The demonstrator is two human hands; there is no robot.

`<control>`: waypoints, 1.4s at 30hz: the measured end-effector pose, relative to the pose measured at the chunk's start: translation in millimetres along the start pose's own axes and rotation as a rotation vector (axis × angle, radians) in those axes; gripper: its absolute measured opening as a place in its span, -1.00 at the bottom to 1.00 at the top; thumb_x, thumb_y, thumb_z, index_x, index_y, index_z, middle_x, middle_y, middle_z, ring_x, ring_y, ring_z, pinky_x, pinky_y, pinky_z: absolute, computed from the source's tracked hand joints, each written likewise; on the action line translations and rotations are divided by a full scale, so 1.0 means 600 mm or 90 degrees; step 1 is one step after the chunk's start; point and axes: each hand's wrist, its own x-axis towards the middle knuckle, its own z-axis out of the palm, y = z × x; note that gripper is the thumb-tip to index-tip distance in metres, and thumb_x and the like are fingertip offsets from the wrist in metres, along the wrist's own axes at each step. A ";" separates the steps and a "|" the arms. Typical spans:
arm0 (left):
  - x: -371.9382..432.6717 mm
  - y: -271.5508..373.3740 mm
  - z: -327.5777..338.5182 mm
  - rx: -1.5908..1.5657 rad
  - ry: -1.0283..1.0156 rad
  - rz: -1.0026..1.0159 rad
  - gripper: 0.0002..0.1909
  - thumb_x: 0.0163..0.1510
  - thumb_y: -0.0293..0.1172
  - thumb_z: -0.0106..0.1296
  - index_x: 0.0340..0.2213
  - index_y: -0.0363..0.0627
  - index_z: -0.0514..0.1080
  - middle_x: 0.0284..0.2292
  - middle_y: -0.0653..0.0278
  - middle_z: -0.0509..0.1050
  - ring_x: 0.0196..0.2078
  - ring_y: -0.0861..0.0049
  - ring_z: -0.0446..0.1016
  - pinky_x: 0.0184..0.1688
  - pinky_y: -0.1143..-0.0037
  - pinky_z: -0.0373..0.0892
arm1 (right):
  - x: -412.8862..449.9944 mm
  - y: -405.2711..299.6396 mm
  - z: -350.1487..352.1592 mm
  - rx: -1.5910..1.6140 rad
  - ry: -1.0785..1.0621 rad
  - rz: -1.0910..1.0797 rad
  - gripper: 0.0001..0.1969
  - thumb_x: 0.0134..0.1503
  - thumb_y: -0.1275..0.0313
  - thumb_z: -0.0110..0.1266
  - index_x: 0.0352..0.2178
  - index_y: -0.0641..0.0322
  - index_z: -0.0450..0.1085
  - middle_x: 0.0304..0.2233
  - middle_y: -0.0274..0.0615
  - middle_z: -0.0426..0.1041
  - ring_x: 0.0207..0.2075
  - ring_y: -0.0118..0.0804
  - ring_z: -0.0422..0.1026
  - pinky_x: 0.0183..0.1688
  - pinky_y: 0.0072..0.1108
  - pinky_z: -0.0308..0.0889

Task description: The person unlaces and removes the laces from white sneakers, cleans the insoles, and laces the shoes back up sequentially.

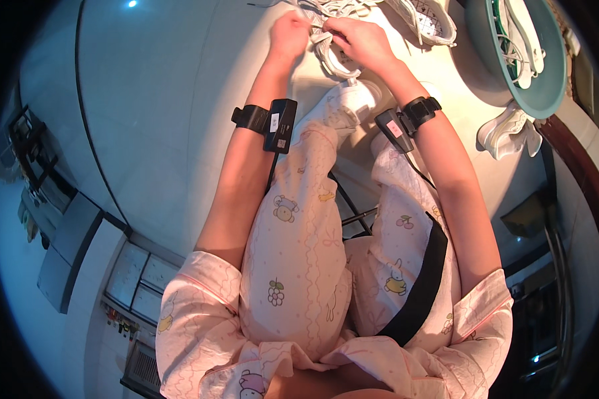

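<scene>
At the top of the head view, my left hand [290, 36] is closed in a fist, slightly blurred. My right hand [362, 40] faces it with fingers pinched together. A thin dark piece, too small to identify, spans the short gap between them, gripped at both ends. Directly under the hands lies a white shoe [352, 74], its opening towards me and partly hidden by my right hand. Pale shoelaces [329, 7] lie heaped just beyond the hands. Another white shoe [442, 32] with a patterned insole rests to the right, its laces loose.
A blue-green basin [554, 95] at the upper right holds white shoes [531, 55] with green edging. Beside it on the pale floor [149, 99] sits another white shoe [509, 132]. My knees and a white-shod foot [357, 99] are below the hands. Black devices are strapped to both wrists.
</scene>
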 end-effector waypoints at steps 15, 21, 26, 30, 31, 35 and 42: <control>-0.019 0.021 -0.014 -0.314 -0.079 -0.216 -0.78 -0.08 -0.33 0.08 -0.59 -0.24 0.36 -0.62 0.37 0.37 -0.61 0.67 0.27 -0.58 0.58 0.21 | 0.000 0.001 0.000 -0.006 0.014 -0.001 -0.79 -0.07 0.40 0.03 -0.32 -0.04 0.32 -0.46 -0.28 0.43 -0.44 -0.18 0.41 -0.42 -0.43 0.31; -0.020 0.022 0.012 -0.111 -0.030 -0.062 -0.81 -0.05 -0.36 0.04 -0.62 -0.18 0.35 -0.68 0.45 0.28 -0.63 0.74 0.19 -0.58 0.67 0.11 | -0.002 0.010 0.003 -0.003 -0.006 0.016 -0.79 -0.06 0.41 0.02 -0.32 -0.04 0.31 -0.45 -0.29 0.43 -0.43 -0.18 0.41 -0.41 -0.44 0.31; -0.003 -0.005 0.015 0.099 0.159 -0.059 -0.86 -0.16 -0.54 -0.05 -0.46 -0.33 0.33 -0.50 0.15 0.43 -0.41 0.46 0.39 -0.35 0.50 0.31 | 0.000 0.007 0.005 0.015 0.028 -0.027 -0.80 -0.05 0.38 0.01 -0.31 -0.04 0.33 -0.42 -0.31 0.43 -0.41 -0.20 0.41 -0.40 -0.46 0.31; 0.016 -0.042 -0.003 0.073 0.260 -0.172 -0.78 -0.12 -0.54 -0.14 -0.36 -0.36 0.29 -0.41 0.04 0.44 -0.30 0.30 0.43 -0.26 0.40 0.32 | -0.008 0.019 0.010 -0.007 0.037 -0.023 -0.80 -0.03 0.37 0.00 -0.30 -0.04 0.34 -0.40 -0.32 0.44 -0.40 -0.22 0.41 -0.39 -0.46 0.31; 0.017 -0.054 0.007 -0.050 0.290 -0.254 -0.78 -0.10 -0.51 -0.14 -0.35 -0.36 0.30 -0.41 0.02 0.45 -0.28 0.28 0.43 -0.26 0.37 0.32 | -0.018 0.032 0.011 -0.014 0.032 -0.013 -0.80 -0.03 0.37 0.00 -0.30 -0.04 0.34 -0.40 -0.32 0.44 -0.40 -0.22 0.41 -0.39 -0.46 0.31; 0.041 -0.126 -0.066 -0.111 0.339 -0.306 -0.71 -0.06 -0.42 -0.10 -0.29 -0.35 0.29 -0.36 0.06 0.42 -0.33 0.33 0.39 -0.27 0.35 0.27 | 0.000 0.005 0.003 -0.004 0.012 -0.014 -0.81 -0.03 0.36 -0.01 -0.30 -0.04 0.33 -0.40 -0.31 0.43 -0.38 -0.21 0.41 -0.39 -0.45 0.31; 0.046 -0.096 -0.123 -0.068 0.420 -0.233 -0.83 -0.04 -0.33 -0.03 -0.49 -0.20 0.34 -0.56 0.24 0.37 -0.54 0.50 0.31 -0.50 0.49 0.19 | 0.001 0.008 0.003 0.006 0.028 -0.022 -0.81 -0.03 0.36 -0.01 -0.31 -0.03 0.33 -0.41 -0.31 0.43 -0.38 -0.21 0.41 -0.38 -0.45 0.31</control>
